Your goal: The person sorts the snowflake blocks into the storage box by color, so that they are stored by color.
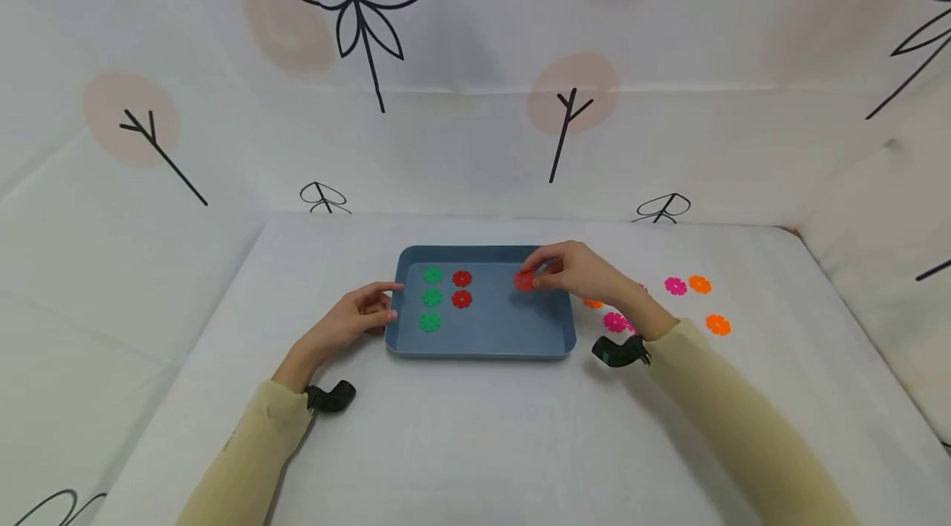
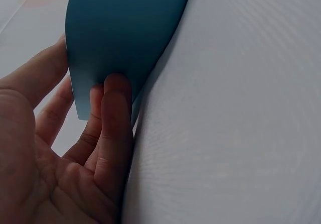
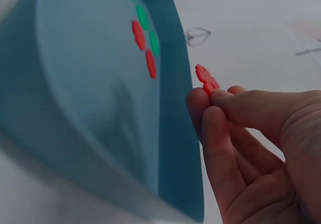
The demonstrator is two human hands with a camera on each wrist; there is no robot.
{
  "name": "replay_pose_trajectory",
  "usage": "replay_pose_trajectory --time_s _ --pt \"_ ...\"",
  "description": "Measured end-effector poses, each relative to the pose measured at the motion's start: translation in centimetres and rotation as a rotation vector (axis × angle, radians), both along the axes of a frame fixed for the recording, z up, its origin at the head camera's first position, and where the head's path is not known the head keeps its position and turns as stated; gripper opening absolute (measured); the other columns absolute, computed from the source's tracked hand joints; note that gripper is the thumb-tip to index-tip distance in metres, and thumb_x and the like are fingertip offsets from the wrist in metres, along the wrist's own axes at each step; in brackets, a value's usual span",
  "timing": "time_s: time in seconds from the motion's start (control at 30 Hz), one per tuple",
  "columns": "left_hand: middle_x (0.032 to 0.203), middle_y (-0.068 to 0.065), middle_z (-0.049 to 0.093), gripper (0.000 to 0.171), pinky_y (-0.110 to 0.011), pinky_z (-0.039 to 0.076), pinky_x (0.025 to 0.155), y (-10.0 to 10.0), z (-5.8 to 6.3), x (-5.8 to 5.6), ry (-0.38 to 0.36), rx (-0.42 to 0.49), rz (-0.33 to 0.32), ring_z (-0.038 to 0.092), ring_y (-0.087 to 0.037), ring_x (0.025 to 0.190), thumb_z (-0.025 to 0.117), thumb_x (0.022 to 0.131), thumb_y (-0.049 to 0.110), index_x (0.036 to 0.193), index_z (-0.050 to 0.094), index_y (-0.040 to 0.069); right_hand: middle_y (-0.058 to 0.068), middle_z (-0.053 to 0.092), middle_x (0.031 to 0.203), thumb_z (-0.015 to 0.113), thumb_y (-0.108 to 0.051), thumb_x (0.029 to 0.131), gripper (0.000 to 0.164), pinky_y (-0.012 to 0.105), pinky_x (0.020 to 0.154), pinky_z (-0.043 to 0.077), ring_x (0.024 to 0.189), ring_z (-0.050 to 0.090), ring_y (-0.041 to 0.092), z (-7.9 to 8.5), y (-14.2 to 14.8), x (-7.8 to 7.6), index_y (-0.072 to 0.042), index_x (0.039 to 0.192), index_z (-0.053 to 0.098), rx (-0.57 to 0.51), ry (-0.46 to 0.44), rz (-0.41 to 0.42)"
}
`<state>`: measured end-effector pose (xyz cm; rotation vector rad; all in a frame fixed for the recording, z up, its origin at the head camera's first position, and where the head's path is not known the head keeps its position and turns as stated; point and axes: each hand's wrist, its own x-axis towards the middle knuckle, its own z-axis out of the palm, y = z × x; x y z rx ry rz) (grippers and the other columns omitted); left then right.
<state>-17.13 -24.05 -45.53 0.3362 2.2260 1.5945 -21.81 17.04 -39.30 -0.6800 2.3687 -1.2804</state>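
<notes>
My right hand (image 1: 572,268) pinches a red flower-shaped disc (image 1: 524,281) between thumb and fingertips, above the right half of a blue-grey tray (image 1: 483,344). In the right wrist view the held disc (image 3: 206,78) shows tilted, past the tray's rim. My left hand (image 1: 355,315) holds the tray's left edge; in the left wrist view its fingers (image 2: 116,108) lie against the outer wall (image 2: 120,38). Inside the tray, three green discs (image 1: 432,297) form a column at the left. Two red discs (image 1: 461,299) lie beside them in a second column.
Right of the tray on the white cloth lie several pink discs (image 1: 675,286) and orange discs (image 1: 717,324), some partly hidden behind the right forearm. Dark wrist devices (image 1: 621,351) are worn on both wrists. A patterned white cloth (image 1: 461,138) hangs behind the table.
</notes>
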Motion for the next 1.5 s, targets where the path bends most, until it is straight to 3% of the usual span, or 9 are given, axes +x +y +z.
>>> replay_pose_trajectory --time_s 0.4,0.67,0.93,1.2,1.5 --pt "0.104 -0.012 0.055 0.054 -0.029 0.052 0.073 0.2 0.1 0.1 -0.007 -0.004 0.004 0.057 -0.019 0.082 0.070 0.096 0.024 0.143 0.050 0.008 0.003 0.068 0.102 0.070 -0.005 0.090 0.021 0.033 0.078 0.054 0.088 0.065 0.019 -0.9 -4.3 -1.2 -0.010 0.111 0.073 0.059 0.053 0.179" --pt "0.103 -0.012 0.055 0.054 -0.028 0.051 0.071 0.2 0.0 0.1 -0.004 -0.011 0.005 0.056 -0.019 0.082 0.070 0.096 0.025 0.143 0.050 0.008 0.000 0.068 0.094 0.073 -0.004 0.088 0.023 0.032 0.074 0.050 0.084 0.062 0.017 -1.9 -6.7 -2.3 -0.010 0.110 0.075 0.089 -0.004 0.238" --pt "0.104 -0.012 0.056 0.054 -0.028 0.051 0.072 0.1 -0.1 0.0 -0.008 -0.008 0.000 0.056 -0.019 0.082 0.070 0.096 0.025 0.143 0.050 0.008 -0.002 0.070 0.091 0.073 -0.005 0.089 0.021 0.030 0.075 0.051 0.083 0.063 0.016 -2.7 -8.5 -2.1 -0.009 0.110 0.075 0.115 -0.060 0.322" --pt "0.106 -0.013 0.055 0.053 -0.029 0.052 0.072 0.1 -0.1 -0.1 -0.015 -0.010 0.005 0.056 -0.019 0.082 0.069 0.096 0.023 0.144 0.049 0.009 -0.004 0.071 0.090 0.072 -0.008 0.091 0.020 0.029 0.077 0.051 0.082 0.063 0.013 -3.2 -9.1 -2.1 -0.009 0.110 0.076 0.119 -0.059 0.331" --pt "0.106 -0.013 0.055 0.055 -0.030 0.053 0.073 0.2 0.3 0.1 -0.012 -0.007 0.006 0.057 -0.019 0.083 0.070 0.096 0.026 0.144 0.050 0.009 -0.005 0.072 0.088 0.074 -0.012 0.090 0.019 0.028 0.078 0.048 0.082 0.061 0.012 -3.4 -9.4 -1.9 -0.011 0.109 0.077 0.144 -0.079 0.288"
